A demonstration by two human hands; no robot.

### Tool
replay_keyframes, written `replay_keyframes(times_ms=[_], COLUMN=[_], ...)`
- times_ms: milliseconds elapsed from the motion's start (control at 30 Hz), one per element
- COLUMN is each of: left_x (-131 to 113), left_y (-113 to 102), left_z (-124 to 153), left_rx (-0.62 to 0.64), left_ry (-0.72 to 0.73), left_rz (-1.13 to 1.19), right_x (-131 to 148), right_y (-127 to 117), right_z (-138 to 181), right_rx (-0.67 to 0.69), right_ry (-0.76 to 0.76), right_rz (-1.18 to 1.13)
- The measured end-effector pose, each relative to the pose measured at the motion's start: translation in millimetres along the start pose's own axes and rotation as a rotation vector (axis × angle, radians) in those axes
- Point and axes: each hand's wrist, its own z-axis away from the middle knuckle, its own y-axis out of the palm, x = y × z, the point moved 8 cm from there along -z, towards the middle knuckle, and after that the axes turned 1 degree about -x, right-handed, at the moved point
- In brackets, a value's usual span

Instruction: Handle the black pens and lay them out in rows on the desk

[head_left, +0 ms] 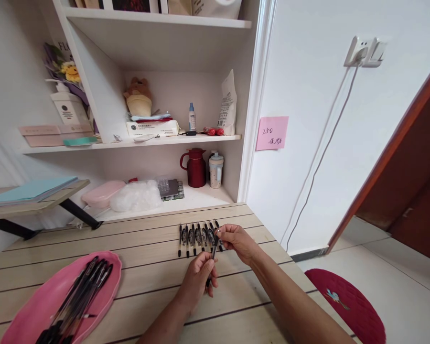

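Between my two hands a black pen is held at a slant above the table. My left hand is closed around its lower part, and the fingers of my right hand pinch its upper end. What exactly sits in the right fingertips is too small to make out. Just behind my hands lies a row of several pens side by side on the slatted table, with small dark pieces like caps between them. My right hand covers part of the row's right end.
On the left, a pink tray holds several black pens. A small raised stand carries blue paper. At the back, a shelf holds a red jug, a cup and a plastic bag. A red stool stands right.
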Motion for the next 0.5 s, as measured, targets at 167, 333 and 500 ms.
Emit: replay_keyframes(times_ms=[167,333,500], left_x=[-1.3,-1.3,-0.3], left_y=[0.1,-0.5,-0.3], left_z=[1.4,1.0,-0.8], left_rx=[-0.007,-0.011,0.011], left_ry=[0.005,-0.006,-0.004], left_rz=[0.010,0.004,-0.002], right_x=[5.9,23.7,8.0], right_y=[-11.8,-74.8,-71.2], right_z=[-5.9,-8.0,-13.0], right_rx=[-0.023,-0.438,-0.345], right_ry=[-0.072,-0.173,-0.174], right_rz=[0.162,0.796,1.338])
